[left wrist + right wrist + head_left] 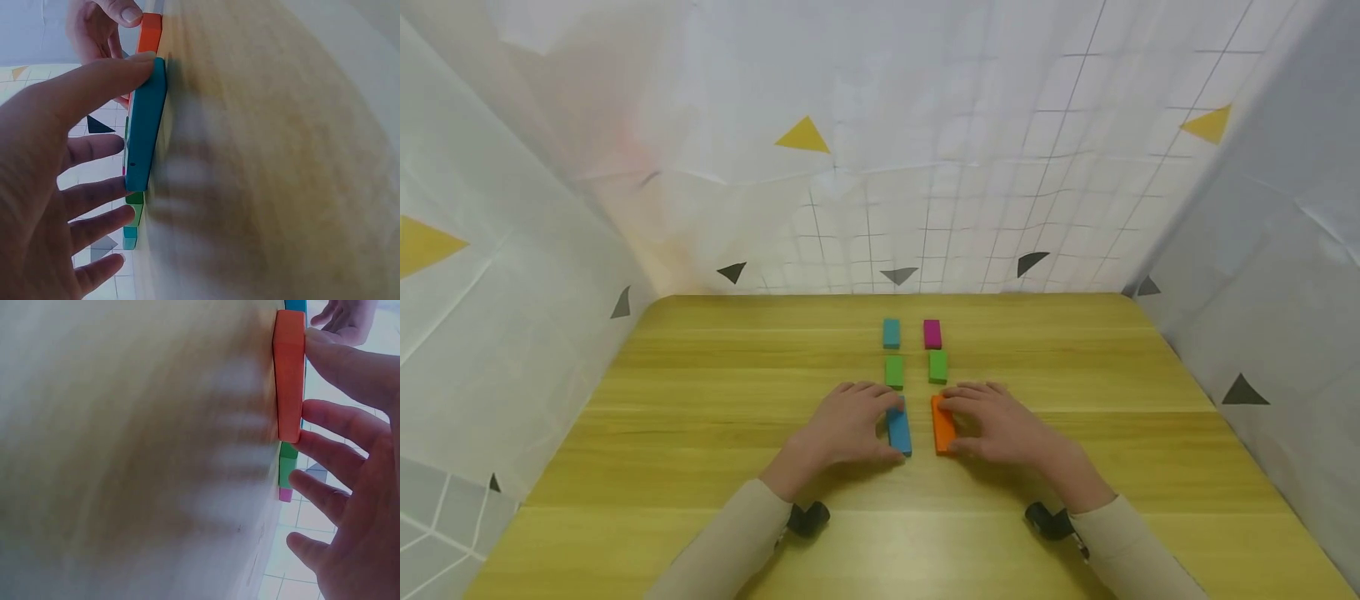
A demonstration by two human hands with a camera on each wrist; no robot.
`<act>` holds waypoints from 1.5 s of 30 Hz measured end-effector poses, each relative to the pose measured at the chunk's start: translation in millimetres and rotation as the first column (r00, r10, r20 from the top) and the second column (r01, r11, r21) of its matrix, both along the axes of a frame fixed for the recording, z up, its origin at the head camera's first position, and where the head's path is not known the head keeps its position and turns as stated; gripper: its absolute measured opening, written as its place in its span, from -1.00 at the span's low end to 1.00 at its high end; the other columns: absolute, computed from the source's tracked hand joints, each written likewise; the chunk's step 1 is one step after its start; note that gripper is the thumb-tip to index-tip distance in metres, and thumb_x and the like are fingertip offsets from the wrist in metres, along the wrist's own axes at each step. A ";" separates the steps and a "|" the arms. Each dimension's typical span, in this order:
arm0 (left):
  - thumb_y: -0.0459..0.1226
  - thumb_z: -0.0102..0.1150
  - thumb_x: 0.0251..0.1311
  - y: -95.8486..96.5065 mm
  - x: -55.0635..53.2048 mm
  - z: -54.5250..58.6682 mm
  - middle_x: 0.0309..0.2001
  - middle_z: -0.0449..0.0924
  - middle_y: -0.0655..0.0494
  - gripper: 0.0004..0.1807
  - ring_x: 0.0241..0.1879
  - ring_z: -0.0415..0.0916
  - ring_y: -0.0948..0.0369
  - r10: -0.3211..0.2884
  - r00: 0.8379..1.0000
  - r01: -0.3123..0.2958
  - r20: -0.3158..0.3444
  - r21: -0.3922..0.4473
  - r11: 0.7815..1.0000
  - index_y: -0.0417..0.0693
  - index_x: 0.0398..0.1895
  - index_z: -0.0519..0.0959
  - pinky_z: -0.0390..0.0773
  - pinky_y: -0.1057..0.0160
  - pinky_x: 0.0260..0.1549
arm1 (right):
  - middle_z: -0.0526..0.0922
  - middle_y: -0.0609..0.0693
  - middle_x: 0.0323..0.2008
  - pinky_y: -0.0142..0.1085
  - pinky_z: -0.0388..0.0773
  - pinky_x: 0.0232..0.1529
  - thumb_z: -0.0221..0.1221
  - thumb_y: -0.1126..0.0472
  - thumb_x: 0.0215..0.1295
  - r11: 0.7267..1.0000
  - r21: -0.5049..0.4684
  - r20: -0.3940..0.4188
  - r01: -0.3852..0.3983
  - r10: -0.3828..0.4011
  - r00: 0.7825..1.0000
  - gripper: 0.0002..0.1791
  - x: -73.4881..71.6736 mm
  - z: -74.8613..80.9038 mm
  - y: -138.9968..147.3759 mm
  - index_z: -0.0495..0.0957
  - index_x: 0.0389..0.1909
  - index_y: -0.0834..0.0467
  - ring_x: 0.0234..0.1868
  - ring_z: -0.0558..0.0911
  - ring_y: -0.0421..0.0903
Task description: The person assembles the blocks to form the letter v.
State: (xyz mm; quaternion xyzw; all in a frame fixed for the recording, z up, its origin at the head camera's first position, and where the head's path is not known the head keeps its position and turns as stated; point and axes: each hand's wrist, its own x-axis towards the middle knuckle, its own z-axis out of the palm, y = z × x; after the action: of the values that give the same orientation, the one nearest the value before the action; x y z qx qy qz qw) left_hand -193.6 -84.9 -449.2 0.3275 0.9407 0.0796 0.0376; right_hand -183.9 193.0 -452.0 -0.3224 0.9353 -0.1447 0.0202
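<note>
A long blue block (898, 432) lies lengthwise in front of me. My left hand (850, 423) pinches it end to end, thumb at the near end and fingertips at the far end. To its right is a long orange block (943, 427), pinched the same way by my right hand (1003, 423). In the left wrist view the blue block (147, 125) shows its long side, with the thumb on its upper end. In the right wrist view the orange block (289, 378) shows its side, the thumb touching its top end. A gap separates the two blocks.
Beyond the hands, two short green blocks, one on the left (894, 372) and one on the right (937, 367), stand apart. Farther back are a teal block (891, 333) and a magenta block (932, 334). White sheeting (880, 225) encloses the wooden table (700, 375).
</note>
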 end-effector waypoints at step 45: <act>0.47 0.19 -0.08 10.6 34.4 10.7 0.25 0.57 0.26 -0.21 0.24 0.50 0.10 0.093 0.992 -0.092 -0.080 0.025 0.995 0.31 0.17 0.51 0.35 -0.15 0.31 | 0.45 0.00 0.39 0.25 0.16 0.42 0.27 -0.23 0.22 1.000 -0.023 0.029 0.013 -0.012 1.000 -0.26 0.7 -3.0 1.2 0.44 0.36 0.01 0.44 0.37 0.09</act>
State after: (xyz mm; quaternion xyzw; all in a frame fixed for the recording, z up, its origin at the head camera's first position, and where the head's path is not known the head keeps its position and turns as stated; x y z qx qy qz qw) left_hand -159.2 -74.3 -438.5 0.2868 0.9548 0.0779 -0.0077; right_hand -183.1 194.3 -455.0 -0.3147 0.9351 -0.1603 0.0290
